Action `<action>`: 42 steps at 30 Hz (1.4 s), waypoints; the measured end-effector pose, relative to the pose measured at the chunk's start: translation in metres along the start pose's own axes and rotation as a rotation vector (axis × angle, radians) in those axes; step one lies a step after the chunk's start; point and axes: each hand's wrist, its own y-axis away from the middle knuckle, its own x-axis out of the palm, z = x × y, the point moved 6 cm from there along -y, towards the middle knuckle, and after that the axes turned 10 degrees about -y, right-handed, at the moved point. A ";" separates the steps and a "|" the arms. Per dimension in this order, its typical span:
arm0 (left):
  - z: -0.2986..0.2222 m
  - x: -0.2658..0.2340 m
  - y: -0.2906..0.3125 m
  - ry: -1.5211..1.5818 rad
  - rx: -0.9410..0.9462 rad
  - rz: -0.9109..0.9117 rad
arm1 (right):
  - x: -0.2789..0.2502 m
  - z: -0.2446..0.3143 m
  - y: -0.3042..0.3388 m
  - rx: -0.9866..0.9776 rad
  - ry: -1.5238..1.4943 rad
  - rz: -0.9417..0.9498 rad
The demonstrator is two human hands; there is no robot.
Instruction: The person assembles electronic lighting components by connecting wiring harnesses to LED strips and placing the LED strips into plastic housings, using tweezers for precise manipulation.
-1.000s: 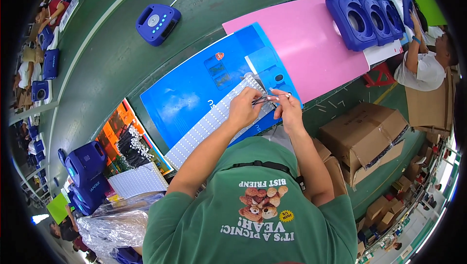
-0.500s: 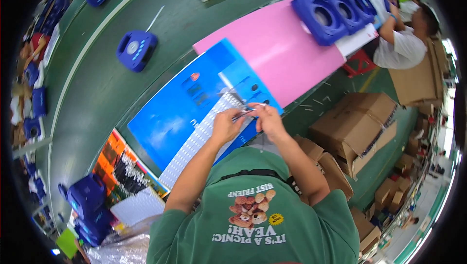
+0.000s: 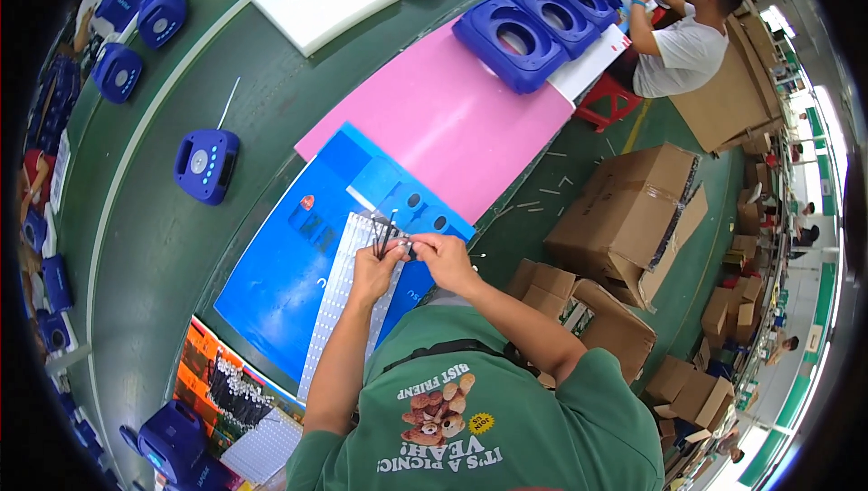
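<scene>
a wide view looks down at a person working at a dark green bench, clock directions taken from the two hands. the left hand (image 3: pixel 367 278) is closed around a few thin black leads (image 3: pixel 387 236), which fan out toward 12 o'clock. the right hand (image 3: pixel 447 265) meets it at 3 o'clock, thumb and forefinger pinched at the leads' pale ends; exactly what lies between those fingertips is too small to tell. the leads are above the top end of a long white panel (image 3: pixel 331 310) dotted in rows, which stretches toward 7 o'clock over a blue sheet (image 3: pixel 257 288). between 7 and 8 o'clock, a heap of similar black leads (image 3: pixel 233 393) lies on an orange sheet (image 3: pixel 192 372). a pink sheet (image 3: pixel 398 120) is at 12 to 1 o'clock, with blue housings (image 3: pixel 515 43) beyond it; a blue speaker (image 3: pixel 206 165) sits at 10, a carton (image 3: pixel 624 211) near 3. as a judgement, the spare leads could slip or cross if the left grip loosens while the right fingers pull; a sharp tug could strain a lead at its end; and the left forearm, passing over the panel, could nudge it askew.
</scene>
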 end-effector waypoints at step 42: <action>-0.001 -0.008 0.002 -0.263 0.029 -0.091 | 0.017 -0.014 -0.004 -0.106 -0.112 -0.046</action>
